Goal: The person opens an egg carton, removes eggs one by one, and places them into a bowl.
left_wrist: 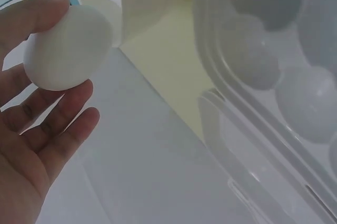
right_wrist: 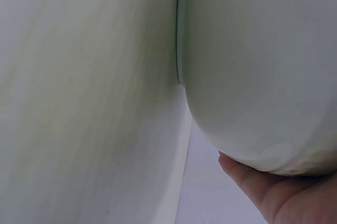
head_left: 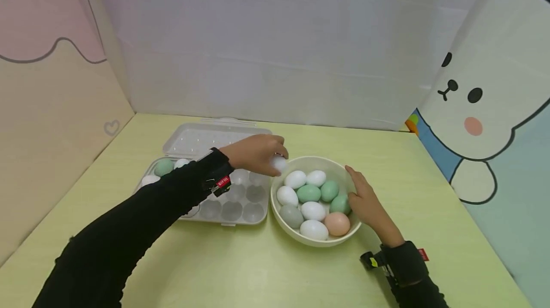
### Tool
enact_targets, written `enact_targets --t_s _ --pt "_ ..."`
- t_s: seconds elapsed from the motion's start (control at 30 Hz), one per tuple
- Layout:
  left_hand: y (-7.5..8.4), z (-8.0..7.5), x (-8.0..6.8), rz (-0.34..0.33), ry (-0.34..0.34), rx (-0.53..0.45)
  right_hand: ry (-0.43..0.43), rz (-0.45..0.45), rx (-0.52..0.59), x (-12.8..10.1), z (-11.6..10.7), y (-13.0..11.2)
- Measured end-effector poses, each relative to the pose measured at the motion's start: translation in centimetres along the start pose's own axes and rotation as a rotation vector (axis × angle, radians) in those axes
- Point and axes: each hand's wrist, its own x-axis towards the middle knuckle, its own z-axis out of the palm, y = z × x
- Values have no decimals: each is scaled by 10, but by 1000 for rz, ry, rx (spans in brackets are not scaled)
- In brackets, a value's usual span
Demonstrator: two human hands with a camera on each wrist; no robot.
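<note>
Between thumb and fingers, my left hand (head_left: pixel 257 155) pinches a white egg (left_wrist: pixel 68 49), raised over the gap between the egg box and the bowl. The cream bowl (head_left: pixel 315 242) contains white, green, grey-green and one peach-brown egg (head_left: pixel 337 224). My right hand (head_left: pixel 368 203) grips the bowl's right rim, one finger along the outside and the thumb near a green egg (head_left: pixel 340 204). To the left, the clear plastic egg box (head_left: pixel 246 221) lies with its lid (head_left: pixel 193 136) folded back. A green egg (head_left: pixel 164 167) and a few white ones sit in its left part; my left sleeve hides some cups.
The pale yellow table (head_left: pixel 206 270) reaches to a white sheet wall (head_left: pixel 275 59) at the back. Cartoon-printed panels (head_left: pixel 472 122) stand at both sides. Right of the box, several bare cups (head_left: pixel 232 211) show.
</note>
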Motion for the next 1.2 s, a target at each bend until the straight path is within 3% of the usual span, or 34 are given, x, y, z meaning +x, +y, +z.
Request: enact_targets --t_s 0.27,0.47,0.77,1.07,1.2 --pt "18 10 42 59 -62 -50 4 12 -2 -2 0 -2" --pt "30 16 65 105 -123 -107 20 -9 13 -3 1 -2" --pt "46 29 86 135 -213 -107 29 -41 17 -1 1 -3" --pt "55 44 100 167 -292 -7 28 -50 34 -1 1 -7" --pt "59 44 105 162 -348 12 34 -52 28 -2 -1 -5"
